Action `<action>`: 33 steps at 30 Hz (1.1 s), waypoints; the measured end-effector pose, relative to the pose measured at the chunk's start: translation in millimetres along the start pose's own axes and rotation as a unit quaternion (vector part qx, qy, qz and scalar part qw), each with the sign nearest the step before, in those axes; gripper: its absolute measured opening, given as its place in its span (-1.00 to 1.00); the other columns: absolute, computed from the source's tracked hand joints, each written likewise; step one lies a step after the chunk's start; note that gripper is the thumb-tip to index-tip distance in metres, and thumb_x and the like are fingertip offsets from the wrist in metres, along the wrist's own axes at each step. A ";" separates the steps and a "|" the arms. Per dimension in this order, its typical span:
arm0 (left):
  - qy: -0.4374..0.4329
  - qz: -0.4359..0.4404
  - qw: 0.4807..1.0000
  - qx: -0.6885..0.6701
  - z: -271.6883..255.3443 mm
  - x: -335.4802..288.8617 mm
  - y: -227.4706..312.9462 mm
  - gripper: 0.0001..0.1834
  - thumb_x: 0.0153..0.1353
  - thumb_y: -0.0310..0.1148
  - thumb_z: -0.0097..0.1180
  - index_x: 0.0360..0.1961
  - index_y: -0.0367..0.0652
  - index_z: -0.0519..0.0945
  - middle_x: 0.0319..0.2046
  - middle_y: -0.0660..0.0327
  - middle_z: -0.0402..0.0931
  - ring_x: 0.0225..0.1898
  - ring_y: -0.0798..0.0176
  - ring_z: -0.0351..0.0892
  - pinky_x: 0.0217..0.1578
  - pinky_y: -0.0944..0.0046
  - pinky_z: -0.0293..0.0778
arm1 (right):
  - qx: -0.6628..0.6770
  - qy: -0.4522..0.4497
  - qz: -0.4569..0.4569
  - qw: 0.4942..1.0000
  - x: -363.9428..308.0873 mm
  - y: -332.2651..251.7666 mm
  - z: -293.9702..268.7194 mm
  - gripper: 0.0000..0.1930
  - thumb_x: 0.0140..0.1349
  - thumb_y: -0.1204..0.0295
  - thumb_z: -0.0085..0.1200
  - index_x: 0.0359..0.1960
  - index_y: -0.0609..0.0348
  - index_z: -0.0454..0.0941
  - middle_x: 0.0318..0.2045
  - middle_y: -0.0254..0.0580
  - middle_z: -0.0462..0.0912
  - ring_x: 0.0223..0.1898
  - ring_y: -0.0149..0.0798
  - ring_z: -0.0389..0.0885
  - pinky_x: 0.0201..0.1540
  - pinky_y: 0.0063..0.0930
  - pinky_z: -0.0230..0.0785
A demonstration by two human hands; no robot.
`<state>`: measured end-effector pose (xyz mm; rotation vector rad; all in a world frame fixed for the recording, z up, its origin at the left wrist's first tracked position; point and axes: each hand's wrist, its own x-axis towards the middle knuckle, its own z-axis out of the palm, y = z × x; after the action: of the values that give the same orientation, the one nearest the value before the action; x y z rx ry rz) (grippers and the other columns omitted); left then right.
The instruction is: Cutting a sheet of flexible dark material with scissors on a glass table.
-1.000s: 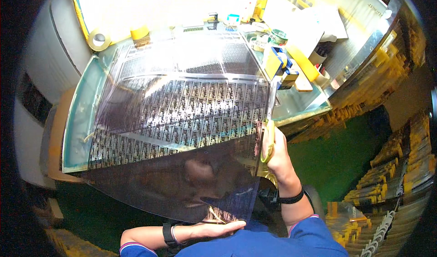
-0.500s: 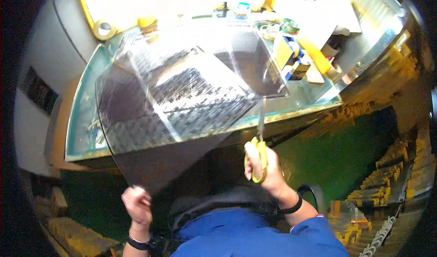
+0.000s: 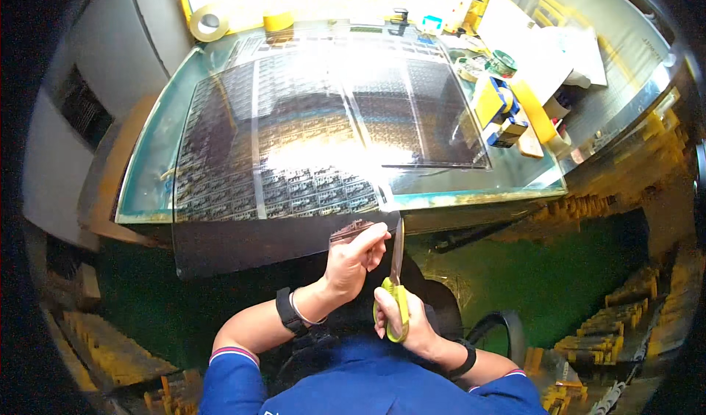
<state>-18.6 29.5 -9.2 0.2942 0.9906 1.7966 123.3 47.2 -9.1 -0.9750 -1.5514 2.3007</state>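
Note:
A large dark film sheet (image 3: 220, 242) with rows of fine printed pattern lies over a glass-topped table, its near edge hanging past the front. My left hand (image 3: 349, 268) is closed, pinching the sheet's near edge close to its right corner. Just to the right, my right hand (image 3: 404, 319) grips scissors (image 3: 397, 257) by their yellow-green handles. Their blades point away from me and look together, with the tips at the sheet's right edge beside my left fingers. Whether the tips touch the film I cannot tell.
The glass table (image 3: 515, 187) has a teal rim. At its right stand a blue tape dispenser (image 3: 507, 132) and a green tape roll (image 3: 501, 63). A wide tape roll (image 3: 209, 23) and a yellow roll (image 3: 278, 20) sit at the far left, before a bright panel.
My left hand has moved right along the sheet's near edge, beside the scissors. The sheet now lies flatter. My right hand with the scissors has come slightly nearer and left.

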 end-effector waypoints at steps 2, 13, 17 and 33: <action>0.000 0.001 0.999 0.047 9.2 3.3 2.8 -0.81 0.06 -0.29 0.09 -0.52 -0.20 0.54 -0.67 0.36 0.39 -0.70 0.53 0.25 -0.66 0.54 0.13 | 0.002 0.007 0.002 1.000 1.7 0.1 -4.7 -0.73 0.24 0.25 -0.18 -0.51 0.19 0.27 -0.65 -0.27 0.34 -0.70 -0.43 0.35 -0.65 -0.58 0.28; 0.007 -0.036 0.992 0.121 24.5 -11.9 8.1 -0.82 0.05 -0.26 0.10 -0.59 -0.10 0.49 -0.70 0.42 0.34 -0.76 0.57 0.16 -0.75 0.53 0.06 | -0.024 0.040 -0.175 0.983 19.8 -10.6 8.8 -0.67 0.29 0.17 -0.35 -0.34 0.21 0.31 -0.50 -0.34 0.36 -0.46 -0.48 0.31 -0.39 -0.55 0.21; -0.005 0.004 0.989 0.148 26.2 -13.1 5.9 -0.81 0.05 -0.25 0.11 -0.58 -0.11 0.50 -0.70 0.40 0.37 -0.78 0.58 0.18 -0.78 0.53 0.03 | -0.035 0.064 -0.194 0.978 19.4 -11.9 11.9 -0.66 0.30 0.17 -0.37 -0.36 0.21 0.29 -0.53 -0.33 0.36 -0.48 -0.48 0.29 -0.41 -0.54 0.19; -0.052 -0.053 0.985 0.153 -14.0 -20.9 29.4 -0.85 0.01 -0.36 0.13 -0.44 -0.22 0.55 -0.51 0.27 0.50 -0.50 0.44 0.37 -0.46 0.42 0.25 | 0.133 -0.094 -0.048 0.985 2.8 -1.8 -7.3 -0.57 0.15 0.02 -0.12 -0.50 0.19 0.24 -0.65 -0.35 0.25 -0.69 -0.50 0.24 -0.70 -0.67 0.20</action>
<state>-36.9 0.6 8.6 0.5118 1.1842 1.5161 125.4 54.8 -10.4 -0.6198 -1.2751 2.5070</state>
